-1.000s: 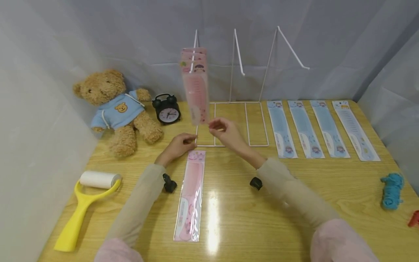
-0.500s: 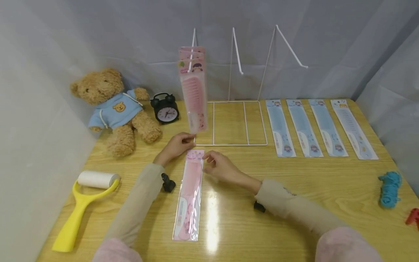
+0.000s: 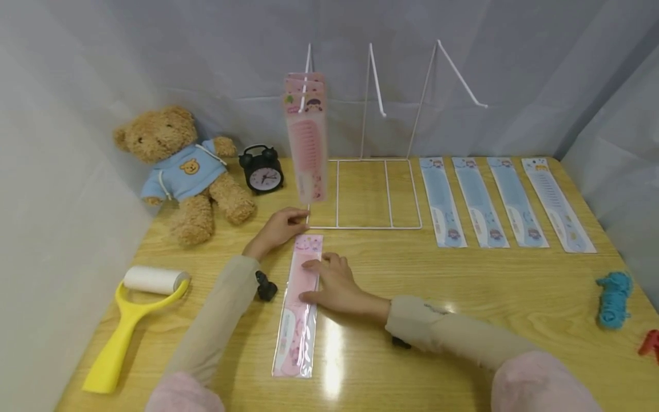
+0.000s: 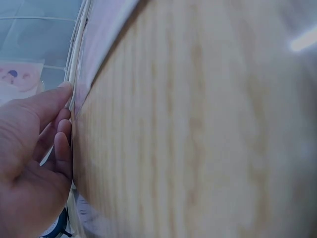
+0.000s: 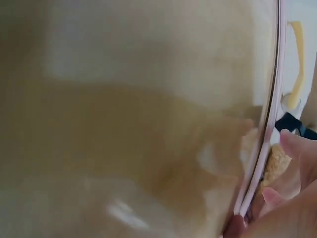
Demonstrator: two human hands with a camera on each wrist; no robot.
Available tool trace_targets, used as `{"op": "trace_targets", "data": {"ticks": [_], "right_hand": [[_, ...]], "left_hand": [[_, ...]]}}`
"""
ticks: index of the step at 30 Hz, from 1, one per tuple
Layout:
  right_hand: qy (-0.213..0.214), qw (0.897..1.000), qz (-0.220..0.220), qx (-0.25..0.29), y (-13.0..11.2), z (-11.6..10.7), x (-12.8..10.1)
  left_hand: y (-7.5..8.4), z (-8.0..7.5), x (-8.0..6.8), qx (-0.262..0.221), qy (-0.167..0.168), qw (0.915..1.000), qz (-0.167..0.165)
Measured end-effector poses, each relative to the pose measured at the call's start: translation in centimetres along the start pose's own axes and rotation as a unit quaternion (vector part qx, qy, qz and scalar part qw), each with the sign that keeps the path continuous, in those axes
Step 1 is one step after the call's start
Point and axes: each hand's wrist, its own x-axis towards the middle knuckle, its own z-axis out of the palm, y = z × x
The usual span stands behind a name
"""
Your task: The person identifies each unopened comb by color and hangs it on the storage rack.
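My left hand [image 3: 280, 232] pinches the front left corner of a white wire display rack [image 3: 376, 228]; in the left wrist view, its thumb and fingers meet at the thin wire [image 4: 74, 69]. My right hand [image 3: 340, 286] lies over the right edge of a pink packaged comb [image 3: 296, 332] on the table, thumb and forefinger spread across its upper half. The right wrist view catches the right hand [image 5: 292, 198] at the edge of this flat package [image 5: 267, 124]. More pink packaged combs [image 3: 307, 149] hang from the rack's left hook, one behind another.
Several blue packaged combs [image 3: 471, 203] lie in a row right of the rack. A teddy bear [image 3: 187, 171] and a black alarm clock [image 3: 262, 171] stand back left. A yellow-handled lint roller [image 3: 123, 332] lies front left, blue yarn [image 3: 614, 300] far right. Two rack hooks [image 3: 377, 86] are bare.
My right hand has come away from the hanging pink combs and down to the one on the table. The hanging combs have swung slightly. My left hand stays at the rack corner.
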Motion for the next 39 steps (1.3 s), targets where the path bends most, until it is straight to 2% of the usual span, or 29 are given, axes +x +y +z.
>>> {"op": "trace_targets", "data": {"ticks": [6,16,20,28,39], "right_hand": [[-0.011,0.997,0.008,-0.072,-1.1,-0.1,-0.4],[-0.013,0.997,0.026,-0.078,-1.3,0.6,-0.1],[-0.014,0.997,0.034,-0.068,-1.4,0.4,-0.1],[-0.034,0.996,0.083,0.003,-1.8,-1.4,-0.4],[-0.011,0.996,0.093,-0.007,-1.8,-1.0,-0.5]], "left_hand": [[-0.1,0.0,0.2,0.001,-0.005,0.9999,-0.01],[-0.3,0.2,0.1,0.0,0.004,0.9999,-0.013],[-0.3,0.2,0.1,0.0,0.003,0.9999,-0.016],[-0.4,0.2,0.2,-0.002,0.01,0.9999,-0.003],[-0.4,0.2,0.2,-0.003,0.003,0.9999,-0.012]]}}
